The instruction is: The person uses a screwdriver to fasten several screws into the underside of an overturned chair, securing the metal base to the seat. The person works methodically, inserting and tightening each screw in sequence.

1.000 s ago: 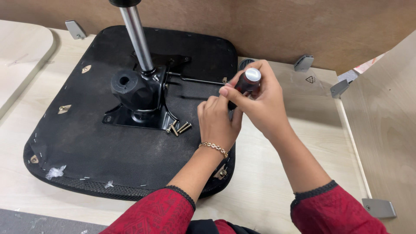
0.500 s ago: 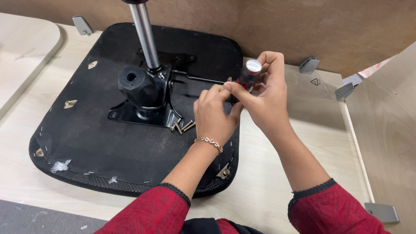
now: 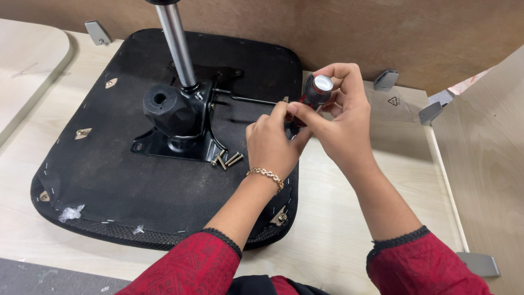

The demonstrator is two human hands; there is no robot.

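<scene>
An upside-down black chair seat (image 3: 136, 180) lies on a pale wooden table (image 3: 338, 246). A black metal mechanism (image 3: 174, 117) with a chrome gas cylinder (image 3: 176, 43) is mounted at its middle. My right hand (image 3: 341, 123) grips the red-and-black handle of a screwdriver (image 3: 315, 92) with a silver cap, held over the seat's right side. My left hand (image 3: 273, 143), with a gold bracelet on the wrist, pinches the tool's lower part; the tip is hidden behind my fingers. Several loose screws (image 3: 226, 159) lie on the seat beside the mechanism plate.
A brown board wall (image 3: 382, 33) stands behind the table and a wooden side panel (image 3: 486, 153) on the right, with grey metal brackets (image 3: 385, 79) at the joints. Another pale board (image 3: 27, 71) lies at the left. A thin black lever rod (image 3: 254, 100) sticks out from the mechanism.
Both hands and the screwdriver stay at the seat's right side; my fingers have shifted slightly on the handle. The view has drifted a little.
</scene>
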